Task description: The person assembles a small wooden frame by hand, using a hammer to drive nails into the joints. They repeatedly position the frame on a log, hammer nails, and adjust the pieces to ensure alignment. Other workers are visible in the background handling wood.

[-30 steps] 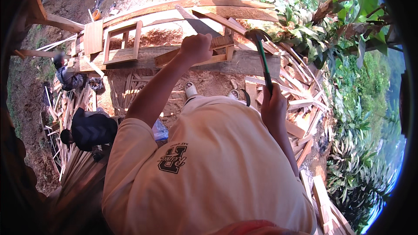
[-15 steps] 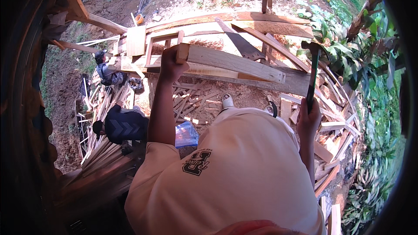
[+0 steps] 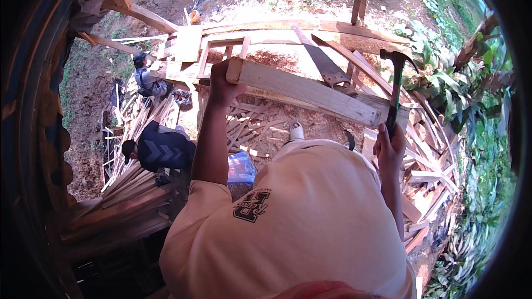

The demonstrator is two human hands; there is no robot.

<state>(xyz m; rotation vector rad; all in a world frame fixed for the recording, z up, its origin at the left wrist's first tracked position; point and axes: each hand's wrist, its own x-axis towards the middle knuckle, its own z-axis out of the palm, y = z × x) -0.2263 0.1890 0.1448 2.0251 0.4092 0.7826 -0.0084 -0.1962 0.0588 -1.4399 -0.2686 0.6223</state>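
Note:
My left hand grips the left end of a thick pale wooden plank, held across in front of me and sloping down to the right. My right hand holds a claw hammer by its dark green handle, head up, close to the plank's right end. Just behind the plank a hand saw lies on a sawdust-covered workbench. My chest and cream shirt fill the lower middle of the view.
Two people are on the ground far below at the left: one in a dark top beside stacked timber, one farther off. Wood offcuts litter the ground. A blue plastic bag lies there. Green plants line the right.
My left hand has lifted the plank up and leftward toward me. The right hand has raised the hammer higher beside the plank's right end. The view has shifted with my head.

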